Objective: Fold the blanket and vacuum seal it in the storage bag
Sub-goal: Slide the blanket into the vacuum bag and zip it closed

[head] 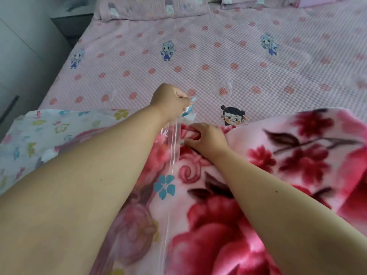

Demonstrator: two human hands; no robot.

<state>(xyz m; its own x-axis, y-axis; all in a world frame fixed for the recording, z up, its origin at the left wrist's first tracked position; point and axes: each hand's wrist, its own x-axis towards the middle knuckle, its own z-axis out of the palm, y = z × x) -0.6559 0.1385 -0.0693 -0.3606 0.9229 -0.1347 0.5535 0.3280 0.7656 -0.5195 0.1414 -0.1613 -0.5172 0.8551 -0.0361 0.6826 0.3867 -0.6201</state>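
A pink blanket (228, 195) with big red flowers lies folded on the bed, close in front of me. Its left part sits inside a clear storage bag (39, 139) printed with small coloured flowers. The bag's open edge with the zip strip (172, 155) runs across the blanket. My left hand (170, 100) grips the far corner of that edge and lifts it. My right hand (206, 137) holds the far corner of the blanket with curled fingers, right next to the bag's mouth.
The bed (218, 56) carries a pink checked sheet with cartoon figures and stretches far ahead. Pillows (151, 8) lie at its head. A grey cabinet (23, 56) and the floor lie off the bed's left edge.
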